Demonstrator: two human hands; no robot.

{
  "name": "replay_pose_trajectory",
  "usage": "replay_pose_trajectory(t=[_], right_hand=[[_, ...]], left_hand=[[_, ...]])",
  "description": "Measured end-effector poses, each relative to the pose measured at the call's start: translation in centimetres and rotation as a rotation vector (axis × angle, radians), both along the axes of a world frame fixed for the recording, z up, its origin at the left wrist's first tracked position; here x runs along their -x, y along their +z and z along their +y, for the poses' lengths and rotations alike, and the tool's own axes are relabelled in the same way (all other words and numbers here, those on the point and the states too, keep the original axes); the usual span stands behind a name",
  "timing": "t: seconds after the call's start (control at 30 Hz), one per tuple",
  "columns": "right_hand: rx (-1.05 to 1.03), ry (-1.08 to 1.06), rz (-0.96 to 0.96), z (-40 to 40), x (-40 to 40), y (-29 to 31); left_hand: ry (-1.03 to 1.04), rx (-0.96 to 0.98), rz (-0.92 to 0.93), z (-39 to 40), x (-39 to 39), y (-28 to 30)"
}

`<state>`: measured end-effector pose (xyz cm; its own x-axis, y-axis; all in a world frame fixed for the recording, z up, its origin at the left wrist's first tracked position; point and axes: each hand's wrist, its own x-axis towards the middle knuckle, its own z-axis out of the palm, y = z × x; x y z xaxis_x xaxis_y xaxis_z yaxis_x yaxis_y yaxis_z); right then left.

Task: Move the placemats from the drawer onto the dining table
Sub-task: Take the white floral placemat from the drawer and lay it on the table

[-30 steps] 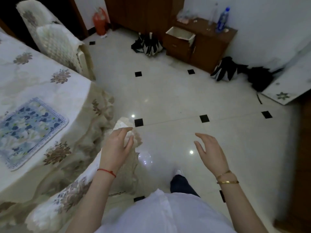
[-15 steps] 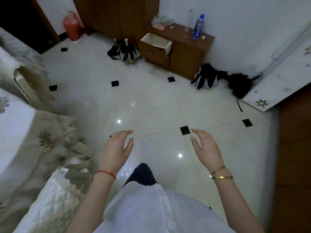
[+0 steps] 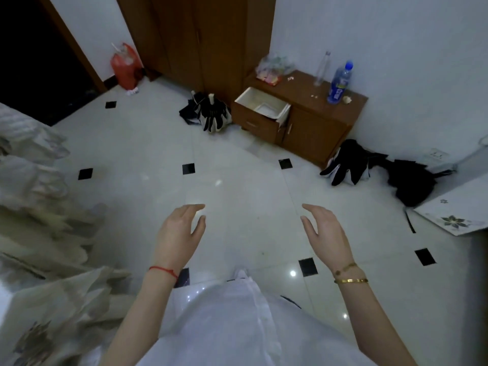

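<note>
Holding both hands, left [image 3: 179,231] and right [image 3: 326,231], apart and empty, well short of the open white-lined wooden drawer [image 3: 262,108]; expecting the pale flat placemat [image 3: 266,109] inside to feel light and floppy, best pinched along opposite edges.

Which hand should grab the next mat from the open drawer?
Probably the right hand. The drawer sits ahead and slightly right of centre, nearer its side. The left hand is just as empty and open, so the edge is small. Both are far from it.
</note>
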<state>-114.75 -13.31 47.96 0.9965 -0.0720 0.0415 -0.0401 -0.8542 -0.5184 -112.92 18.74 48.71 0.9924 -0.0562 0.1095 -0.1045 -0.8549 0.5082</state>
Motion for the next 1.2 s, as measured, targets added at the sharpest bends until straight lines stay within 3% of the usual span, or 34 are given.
replay_pose_trajectory(t=[0.47,0.77,1.0,1.2], right_hand=[[-0.042,-0.064,0.064,-4.4,-30.8,-4.6],[-0.01,-0.016,0.002,-9.6,-56.1,-1.0],[-0.026,-0.079,0.065,-10.3,-67.0,-4.0],[-0.049,-0.269,0.111,-9.4,-75.4,-6.8]], left_hand=[[-0.038,-0.015,0.061,-5.8,-32.8,-2.2],[-0.02,0.015,-0.047,-10.4,-56.9,0.4],[-0.095,0.023,0.007,-11.7,-70.2,-2.7],[-0.303,0.003,0.021,-12.1,-84.3,-4.6]])
